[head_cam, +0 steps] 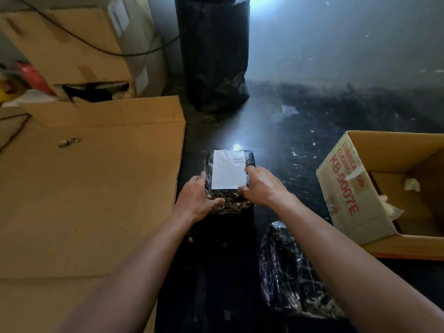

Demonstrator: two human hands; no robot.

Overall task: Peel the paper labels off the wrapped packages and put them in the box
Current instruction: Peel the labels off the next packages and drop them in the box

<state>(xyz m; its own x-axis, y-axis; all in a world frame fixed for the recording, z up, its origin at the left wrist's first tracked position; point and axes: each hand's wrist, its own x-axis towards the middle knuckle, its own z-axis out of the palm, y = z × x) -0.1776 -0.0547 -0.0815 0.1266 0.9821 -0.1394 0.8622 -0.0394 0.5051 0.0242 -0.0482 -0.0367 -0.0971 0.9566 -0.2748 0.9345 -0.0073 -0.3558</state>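
A dark package wrapped in clear film (230, 203) lies on the black floor in the middle of the view, with a white paper label (227, 170) on its top. My left hand (198, 199) grips the package's left near corner. My right hand (262, 186) rests on the package's right side, fingertips on the label's right lower edge. A second wrapped dark package (288, 270) lies on the floor nearer to me, under my right forearm. An open cardboard box (348, 195) with red lettering stands at the right, with crumpled white paper inside.
A large flat cardboard box (96, 188) fills the left side, with stacked cartons (79, 51) and a black cable behind it. A tall black wrapped bundle (213, 56) stands at the back centre. The dark floor (300, 145) stretches between them.
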